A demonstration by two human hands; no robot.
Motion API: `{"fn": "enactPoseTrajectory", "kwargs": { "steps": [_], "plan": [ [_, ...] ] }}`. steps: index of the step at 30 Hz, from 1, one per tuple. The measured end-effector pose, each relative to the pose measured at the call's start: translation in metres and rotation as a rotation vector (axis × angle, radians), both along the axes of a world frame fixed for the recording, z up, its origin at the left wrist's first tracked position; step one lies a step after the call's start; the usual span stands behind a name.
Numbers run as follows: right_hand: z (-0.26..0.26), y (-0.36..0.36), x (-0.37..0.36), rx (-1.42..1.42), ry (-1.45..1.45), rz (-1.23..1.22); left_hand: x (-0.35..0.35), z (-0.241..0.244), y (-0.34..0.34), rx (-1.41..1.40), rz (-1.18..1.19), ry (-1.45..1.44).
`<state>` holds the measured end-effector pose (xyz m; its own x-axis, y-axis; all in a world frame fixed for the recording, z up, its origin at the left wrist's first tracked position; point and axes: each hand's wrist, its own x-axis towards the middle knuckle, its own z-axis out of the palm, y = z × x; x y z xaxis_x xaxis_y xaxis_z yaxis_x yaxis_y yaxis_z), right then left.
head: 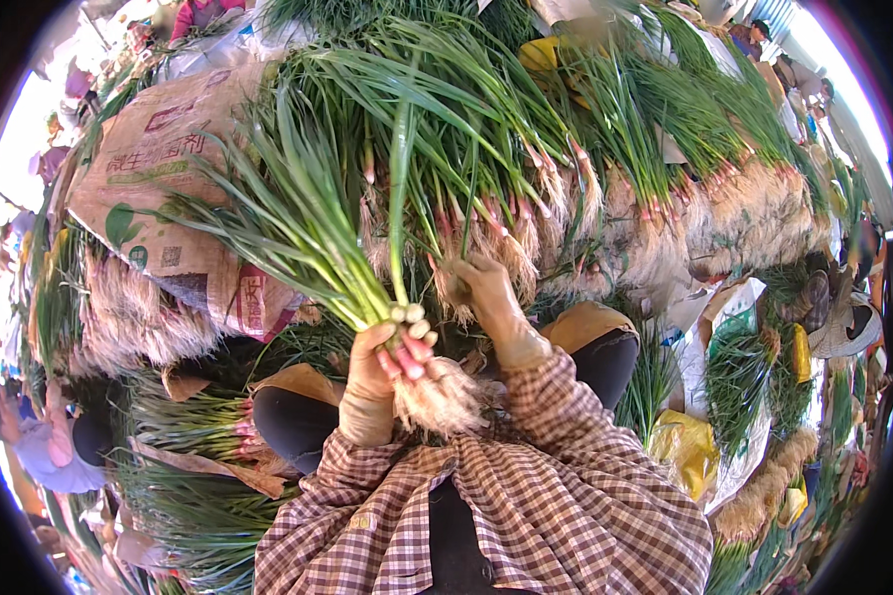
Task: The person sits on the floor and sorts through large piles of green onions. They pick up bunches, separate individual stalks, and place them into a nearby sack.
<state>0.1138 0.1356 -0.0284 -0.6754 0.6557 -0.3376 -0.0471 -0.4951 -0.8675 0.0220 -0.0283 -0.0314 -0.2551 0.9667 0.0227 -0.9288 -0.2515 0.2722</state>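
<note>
My left hand [372,372], in what looks like a thin pale glove, is closed around a bunch of green garlic plants [342,268]. Their leaves fan up to the left. Round pale stem ends and pinkish stem bases show above the fist, and fibrous roots [439,401] hang to its right. My right hand [491,297] is at the near edge of a large heap of similar plants [417,141]. Its fingers are curled by the roots, where a thin green leaf meets the fingertips. Blur hides whether they grip it.
A printed woven sack [171,171] covers part of the heap at left. More plants lie by my left knee [294,420]. At right are a yellow plastic bag [685,454] and a white sack [737,320]. Other people [52,446] sit around the edges.
</note>
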Motion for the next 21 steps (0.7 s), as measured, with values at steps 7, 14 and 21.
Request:
{"fn": "enactPoseTrajectory", "kwargs": {
  "steps": [7,14,21],
  "plan": [
    [-0.021,-0.005,0.032,0.903,-0.275,0.205,-0.045,0.007,-0.024,0.166,0.205,-0.056],
    [-0.002,0.006,0.004,0.982,-0.431,-0.018,-0.032,-0.010,-0.008,-0.010,0.004,0.000],
    [0.017,-0.044,0.034,1.502,-0.198,0.132,-0.007,0.000,-0.002,-0.261,0.007,0.190]
  ]
}}
